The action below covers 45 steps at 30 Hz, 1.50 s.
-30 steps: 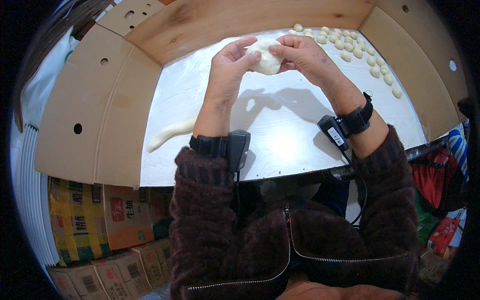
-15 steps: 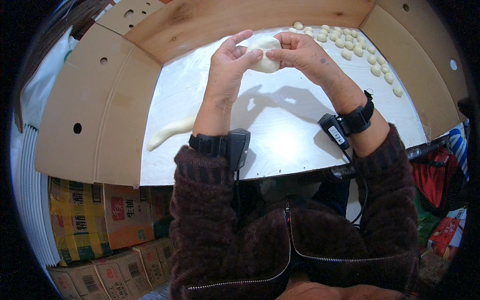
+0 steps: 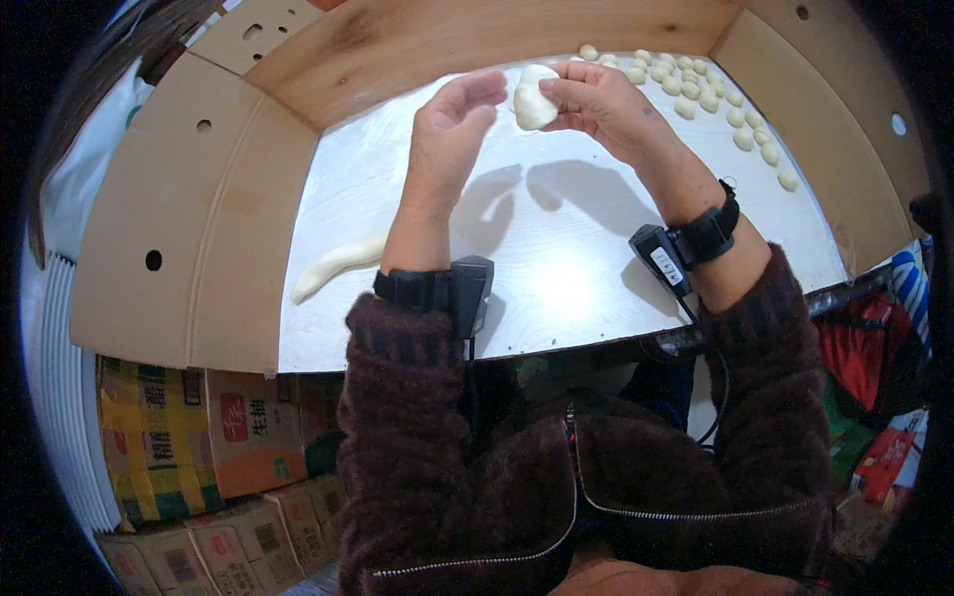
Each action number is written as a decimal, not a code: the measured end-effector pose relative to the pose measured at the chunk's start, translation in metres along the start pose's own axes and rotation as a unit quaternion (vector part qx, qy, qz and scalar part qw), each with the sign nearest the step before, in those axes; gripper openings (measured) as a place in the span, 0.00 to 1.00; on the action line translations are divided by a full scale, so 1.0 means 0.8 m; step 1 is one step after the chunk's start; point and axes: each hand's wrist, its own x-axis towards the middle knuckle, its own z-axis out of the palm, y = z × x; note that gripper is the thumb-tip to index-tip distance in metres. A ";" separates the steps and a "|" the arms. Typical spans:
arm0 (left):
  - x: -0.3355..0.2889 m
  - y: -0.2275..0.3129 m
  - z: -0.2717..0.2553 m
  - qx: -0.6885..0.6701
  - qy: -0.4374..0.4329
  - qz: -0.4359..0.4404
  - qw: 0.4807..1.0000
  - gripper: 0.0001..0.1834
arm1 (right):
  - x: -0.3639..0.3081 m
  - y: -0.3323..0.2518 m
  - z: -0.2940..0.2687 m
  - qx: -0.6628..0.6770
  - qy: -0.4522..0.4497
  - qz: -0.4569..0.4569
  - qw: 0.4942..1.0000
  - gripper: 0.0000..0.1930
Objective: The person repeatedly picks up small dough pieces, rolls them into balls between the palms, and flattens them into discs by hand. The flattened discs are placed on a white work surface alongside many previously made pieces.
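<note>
My right hand (image 3: 594, 101) grips a flattened, pale piece of dough (image 3: 537, 98) above the far middle of the white board (image 3: 556, 268). Its thumb presses on the near face and the fingers lie behind, partly hidden by the dough. My left hand (image 3: 455, 124) is raised just left of it, apart from the dough, with nothing in it and the thumb away from the slightly blurred fingers. A long roll of dough (image 3: 338, 266) lies on the board at the left, its far end hidden behind my left forearm. Several small dough balls (image 3: 708, 101) rest at the far right.
Cardboard panels (image 3: 234, 199) stand along the left and right of the board, and a wooden plank (image 3: 477, 45) closes its far side. Cardboard boxes (image 3: 253, 432) are stacked below at the left. Each wrist carries a strapped black device (image 3: 472, 296) with a cable.
My left hand has let go of the dough and moved slightly left. The dough, held in my right hand alone, now looks narrower and turned or folded.
</note>
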 end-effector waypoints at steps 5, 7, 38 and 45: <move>-0.006 -0.002 0.011 -0.037 -0.082 -0.044 0.995 0.23 | 0.002 0.004 0.004 0.063 0.001 -0.004 0.998 0.27; -0.005 -0.002 0.009 -0.096 -0.049 -0.047 0.993 0.26 | -0.001 0.001 0.005 0.068 -0.039 -0.007 0.997 0.27; -0.001 -0.003 0.002 -0.245 -0.043 -0.196 0.948 0.22 | 0.008 0.006 -0.009 -0.196 0.044 -0.122 0.972 0.24; -0.002 0.002 0.005 -0.286 -0.065 -0.153 0.944 0.32 | -0.004 0.023 0.014 -0.412 -0.061 -0.210 0.885 0.28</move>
